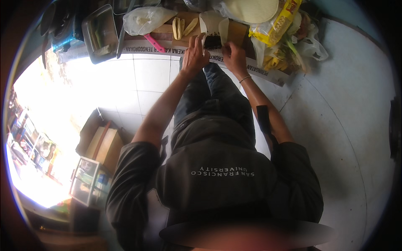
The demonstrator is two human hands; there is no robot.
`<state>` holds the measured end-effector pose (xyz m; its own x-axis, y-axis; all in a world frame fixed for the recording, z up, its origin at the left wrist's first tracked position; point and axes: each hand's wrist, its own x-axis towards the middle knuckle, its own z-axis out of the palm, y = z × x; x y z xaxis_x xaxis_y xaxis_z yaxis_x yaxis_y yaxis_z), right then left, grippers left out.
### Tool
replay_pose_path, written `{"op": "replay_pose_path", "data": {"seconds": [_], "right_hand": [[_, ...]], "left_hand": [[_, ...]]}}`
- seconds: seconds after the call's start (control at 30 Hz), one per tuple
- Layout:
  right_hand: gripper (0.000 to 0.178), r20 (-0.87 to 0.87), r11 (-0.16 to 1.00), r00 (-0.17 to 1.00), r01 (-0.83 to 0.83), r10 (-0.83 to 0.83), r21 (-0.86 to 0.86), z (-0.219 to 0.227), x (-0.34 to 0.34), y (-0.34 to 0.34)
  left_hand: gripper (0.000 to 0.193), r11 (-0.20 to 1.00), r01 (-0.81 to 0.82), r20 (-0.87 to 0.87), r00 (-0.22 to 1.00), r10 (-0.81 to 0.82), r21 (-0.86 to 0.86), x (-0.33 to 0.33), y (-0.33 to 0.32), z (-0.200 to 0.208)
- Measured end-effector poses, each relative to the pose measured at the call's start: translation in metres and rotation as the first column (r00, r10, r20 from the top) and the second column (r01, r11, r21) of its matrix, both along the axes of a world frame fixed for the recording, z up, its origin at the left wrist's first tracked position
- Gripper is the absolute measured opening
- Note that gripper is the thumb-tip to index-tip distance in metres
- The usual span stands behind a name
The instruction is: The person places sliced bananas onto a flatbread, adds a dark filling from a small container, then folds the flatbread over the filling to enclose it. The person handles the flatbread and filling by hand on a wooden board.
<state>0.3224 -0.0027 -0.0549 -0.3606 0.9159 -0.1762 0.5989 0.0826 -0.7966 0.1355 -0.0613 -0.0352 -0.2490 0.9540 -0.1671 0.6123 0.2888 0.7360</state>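
Note:
A thin pale wrapper sheet (215, 26) lies on a brown board (238, 33), its far part spread flat. Across its near part is a dark, crumbly filling (212, 42), with a few dark bits scattered beyond it. My left hand (195, 56) is at the sheet's left edge, fingers bent and closed on it. At the right edge my right hand (234, 57) pinches the sheet between thumb and fingers. Left of the sheet, on the board, lie peeled banana pieces (179, 28). A pink-handled knife (155, 43) is farther left.
Around the board are a clear plastic bag (146, 20), a rectangular clear container (100, 35), a stack of round pale wrappers (253, 9), a yellow packet (276, 23) and banana peels (276, 62). A printed banner (180, 50) lies beneath. My legs extend under the near edge.

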Motion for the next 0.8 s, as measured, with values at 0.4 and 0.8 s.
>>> {"op": "replay_pose_path", "data": {"seconds": [0.4, 0.8], "right_hand": [[0.016, -0.015, 1.0, 1.0, 0.001, -0.001, -0.018, -0.0038, 0.0017, -0.0026], [0.016, -0.014, 0.999, 1.0, 0.006, -0.007, -0.05, 0.0001, 0.0004, -0.0028]], "left_hand": [[0.067, 0.998, -0.037, 0.118, 0.992, 0.042, -0.042, -0.0021, -0.0015, -0.0054], [0.064, 0.996, -0.044, 0.085, 0.995, 0.05, -0.075, 0.0004, 0.0006, -0.0091]]}}
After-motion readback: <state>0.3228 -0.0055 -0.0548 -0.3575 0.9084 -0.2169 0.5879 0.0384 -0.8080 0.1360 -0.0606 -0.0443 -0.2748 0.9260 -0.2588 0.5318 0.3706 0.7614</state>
